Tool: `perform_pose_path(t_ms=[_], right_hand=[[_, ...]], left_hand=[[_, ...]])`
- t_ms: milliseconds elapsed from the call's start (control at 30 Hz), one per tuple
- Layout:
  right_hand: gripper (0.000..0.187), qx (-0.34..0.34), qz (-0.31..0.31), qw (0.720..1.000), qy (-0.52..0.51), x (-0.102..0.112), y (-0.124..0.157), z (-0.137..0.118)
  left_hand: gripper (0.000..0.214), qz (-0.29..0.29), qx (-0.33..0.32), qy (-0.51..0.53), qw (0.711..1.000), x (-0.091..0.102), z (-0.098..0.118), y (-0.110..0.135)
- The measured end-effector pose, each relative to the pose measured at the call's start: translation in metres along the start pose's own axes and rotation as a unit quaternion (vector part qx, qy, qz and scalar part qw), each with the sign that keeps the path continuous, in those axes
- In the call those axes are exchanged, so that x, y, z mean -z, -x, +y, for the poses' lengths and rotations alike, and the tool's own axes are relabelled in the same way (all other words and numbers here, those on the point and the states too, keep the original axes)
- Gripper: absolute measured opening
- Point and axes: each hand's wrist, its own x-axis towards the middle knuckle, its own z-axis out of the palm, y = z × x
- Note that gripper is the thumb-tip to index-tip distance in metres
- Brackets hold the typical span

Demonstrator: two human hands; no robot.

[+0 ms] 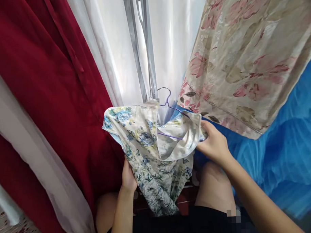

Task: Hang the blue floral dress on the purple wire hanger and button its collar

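A satin garment (149, 150) with blue and yellow flowers on white hangs between my hands, partly on a thin purple wire hanger (167, 99) whose hook sticks up above the cloth. My right hand (214, 143) is closed on the garment's right edge near the hanger's shoulder. My left hand (128, 177) is lower, its fingers tucked behind the hanging cloth and gripping it from the left.
A dark red curtain (55, 92) hangs at the left, with white sheer curtains (109, 46) and a metal window frame (140, 45) behind. A beige cloth with pink flowers (245, 59) hangs at the upper right. Blue netting (294, 139) fills the right side.
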Motion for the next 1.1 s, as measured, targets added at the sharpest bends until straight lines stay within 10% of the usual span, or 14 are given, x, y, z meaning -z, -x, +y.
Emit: perform_pose_path(t_ms=[133,367,467,600,667,767,1100], right_hand=[[0.070,0.067,0.003,0.998,0.021,0.007,-0.017,-0.019],[0.076,0.151,-0.060,0.987,-0.018,0.018,0.001,0.005],[0.059,0.074,0.095,0.991,-0.060,0.003,0.039,0.016],[0.020,-0.172,0.302,0.918,-0.193,-0.038,0.117,0.010],[0.021,-0.215,0.062,0.929,-0.296,-0.059,0.147,0.003],[0.035,-0.187,-0.264,0.874,-0.362,-0.079,0.164,-0.008],[0.052,-0.187,-0.339,0.873,-0.297,-0.065,0.149,-0.005]], left_hand=[[0.053,0.121,-0.003,-0.082,0.989,0.041,-0.032,0.023],[0.059,0.050,0.093,-0.218,0.970,0.057,-0.089,0.078],[0.056,0.070,0.093,-0.227,0.967,0.053,-0.107,0.092],[0.050,0.033,0.062,-0.258,0.964,0.048,-0.118,0.098],[0.048,-0.012,0.063,-0.279,0.958,0.044,-0.117,0.097],[0.051,-0.073,0.060,-0.295,0.951,0.037,-0.111,0.095],[0.041,-0.101,0.076,-0.348,0.929,0.037,-0.097,0.109]])
